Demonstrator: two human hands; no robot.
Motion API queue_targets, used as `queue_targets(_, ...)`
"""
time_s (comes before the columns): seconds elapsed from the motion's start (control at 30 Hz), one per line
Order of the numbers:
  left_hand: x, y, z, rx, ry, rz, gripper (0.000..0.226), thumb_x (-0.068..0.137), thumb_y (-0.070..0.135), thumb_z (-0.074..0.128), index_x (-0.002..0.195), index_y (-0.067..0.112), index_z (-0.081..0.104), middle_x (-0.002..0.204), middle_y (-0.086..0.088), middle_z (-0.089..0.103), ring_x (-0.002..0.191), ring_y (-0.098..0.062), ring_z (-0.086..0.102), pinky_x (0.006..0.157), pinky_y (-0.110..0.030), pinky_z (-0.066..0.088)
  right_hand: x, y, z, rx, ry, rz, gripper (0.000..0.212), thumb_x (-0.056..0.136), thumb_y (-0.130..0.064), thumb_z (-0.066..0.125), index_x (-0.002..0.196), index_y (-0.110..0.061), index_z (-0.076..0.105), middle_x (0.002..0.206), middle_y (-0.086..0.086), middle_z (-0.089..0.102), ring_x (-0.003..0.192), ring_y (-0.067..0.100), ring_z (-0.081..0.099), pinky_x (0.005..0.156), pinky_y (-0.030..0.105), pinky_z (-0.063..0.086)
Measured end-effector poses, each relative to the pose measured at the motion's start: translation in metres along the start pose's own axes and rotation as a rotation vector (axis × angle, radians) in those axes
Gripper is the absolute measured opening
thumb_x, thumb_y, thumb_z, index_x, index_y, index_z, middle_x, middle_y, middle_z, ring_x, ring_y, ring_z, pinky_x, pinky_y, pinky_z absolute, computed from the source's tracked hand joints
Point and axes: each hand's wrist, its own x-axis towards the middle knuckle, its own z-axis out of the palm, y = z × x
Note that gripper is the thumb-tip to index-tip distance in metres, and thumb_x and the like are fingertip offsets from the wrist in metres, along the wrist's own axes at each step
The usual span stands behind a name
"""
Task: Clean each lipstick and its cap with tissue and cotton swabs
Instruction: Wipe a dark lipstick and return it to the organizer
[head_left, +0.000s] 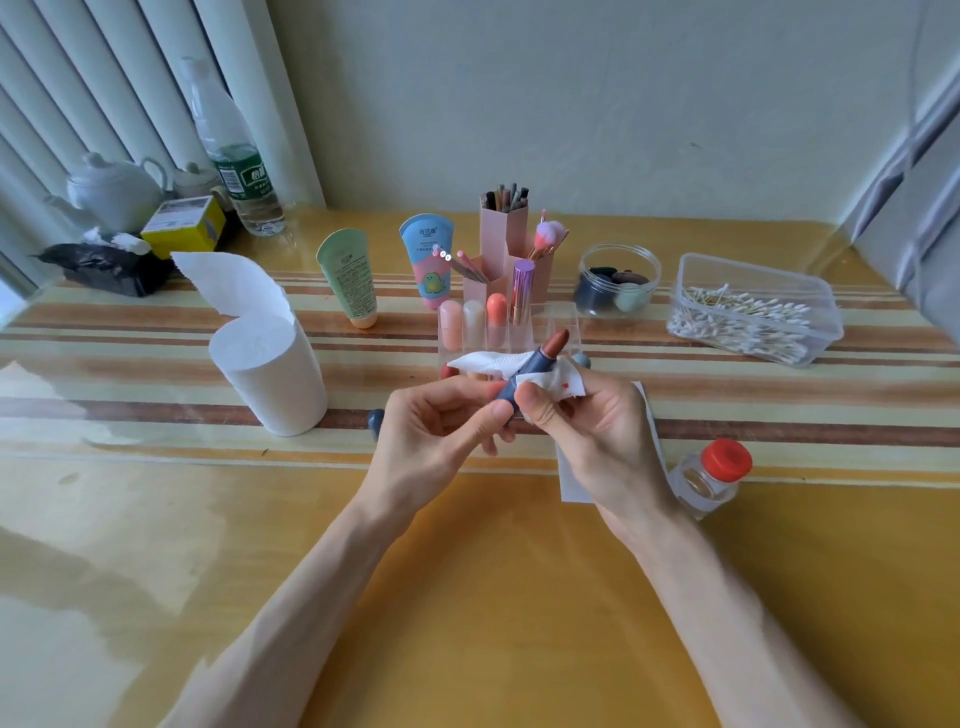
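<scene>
An uncapped lipstick with a blue-grey tube and a reddish-brown bullet points up and to the right above the table's middle. My left hand grips its lower end. My right hand presses a white tissue, marked with a small red stain, against the tube. A blue-grey cap lies on the table just left of my left hand. Several more lipsticks stand in a clear organiser behind my hands. Cotton swabs fill a clear box at the right.
A roll of tissue stands at the left. Two cream tubes, a pink brush holder and a jar of sponges line the back. A red-capped bottle and a flat tissue sheet lie by my right wrist.
</scene>
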Motion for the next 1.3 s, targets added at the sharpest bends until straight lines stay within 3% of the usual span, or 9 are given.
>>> queue_targets(0.13,-0.002,-0.002,0.000,-0.026,0.082,-0.018,0.021,0.085,0.012,0.079,0.100,0.001,0.070,0.082,-0.013,0.075,0.067,-0.025,0.070,0.067,-0.031,0.060,0.000,0.004,0.007,-0.033,0.043,0.006,0.016,0.098,-0.016,0.069,0.094,-0.002,0.075,0.084,0.012,0.078,0.082,0.031,0.077,0.082,0.046,0.062)
queue_targets(0.27,-0.003,0.003,-0.001,0.002,-0.087,-0.087,0.034,0.103,0.022,0.053,0.104,-0.008,0.070,0.088,-0.013,0.077,0.065,-0.025,0.070,0.060,-0.034,0.059,0.000,0.000,0.004,0.000,0.064,0.041,0.021,0.094,-0.017,0.069,0.099,0.002,0.075,0.091,0.008,0.080,0.085,0.023,0.077,0.079,0.032,0.061)
queue_targets(0.43,-0.003,0.000,-0.004,0.005,0.011,-0.037,0.014,0.090,0.012,0.076,0.095,0.001,0.072,0.073,-0.008,0.070,0.063,-0.026,0.066,0.078,-0.052,0.061,-0.001,0.003,0.005,-0.016,0.024,-0.001,0.017,0.099,-0.010,0.066,0.101,0.005,0.073,0.089,0.018,0.078,0.079,0.035,0.076,0.077,0.047,0.062)
queue_targets(0.5,-0.004,-0.001,-0.003,-0.018,0.025,-0.053,0.016,0.088,0.014,0.079,0.092,0.003,0.068,0.072,-0.007,0.069,0.060,-0.024,0.063,0.071,-0.046,0.059,-0.001,0.002,0.006,-0.016,0.011,-0.003,0.019,0.099,-0.012,0.067,0.102,0.006,0.073,0.089,0.020,0.078,0.080,0.038,0.076,0.077,0.051,0.063)
queue_targets(0.63,-0.004,0.004,-0.001,-0.024,-0.079,-0.112,0.030,0.104,0.024,0.055,0.101,0.001,0.073,0.082,-0.012,0.073,0.062,-0.023,0.065,0.054,-0.031,0.054,-0.001,0.001,0.002,-0.018,0.048,0.023,0.019,0.094,-0.013,0.070,0.097,0.005,0.074,0.081,0.015,0.074,0.077,0.022,0.072,0.076,0.036,0.059)
queue_targets(0.83,-0.002,-0.006,-0.005,-0.009,0.022,-0.051,0.045,0.086,0.039,0.085,0.098,-0.002,0.070,0.075,-0.011,0.070,0.064,-0.027,0.063,0.061,-0.031,0.055,0.001,0.006,0.005,-0.004,0.002,-0.030,0.014,0.101,-0.006,0.066,0.092,0.005,0.070,0.084,0.029,0.071,0.070,0.047,0.069,0.068,0.064,0.059)
queue_targets(1.0,-0.002,-0.001,-0.004,-0.004,-0.105,-0.110,0.032,0.104,0.028,0.059,0.106,-0.001,0.073,0.088,-0.012,0.076,0.068,-0.026,0.068,0.054,-0.032,0.053,0.000,0.003,0.001,-0.021,0.043,0.011,0.015,0.096,-0.011,0.069,0.094,0.003,0.073,0.085,0.016,0.075,0.078,0.024,0.073,0.075,0.036,0.059)
queue_targets(1.2,-0.003,-0.006,-0.005,0.016,0.018,-0.061,0.032,0.086,0.027,0.084,0.095,0.001,0.069,0.074,-0.009,0.068,0.062,-0.028,0.060,0.052,-0.032,0.050,-0.001,0.003,0.005,-0.006,-0.001,-0.030,0.012,0.100,-0.005,0.066,0.092,0.004,0.070,0.085,0.026,0.073,0.070,0.046,0.072,0.067,0.063,0.060)
queue_targets(1.3,-0.003,-0.003,-0.005,-0.007,-0.018,-0.084,0.030,0.090,0.031,0.079,0.102,0.005,0.070,0.075,-0.012,0.070,0.062,-0.032,0.059,0.053,-0.032,0.050,0.000,0.001,0.005,-0.008,0.001,-0.026,0.012,0.098,-0.006,0.066,0.096,0.004,0.071,0.088,0.024,0.075,0.076,0.042,0.075,0.072,0.053,0.064)
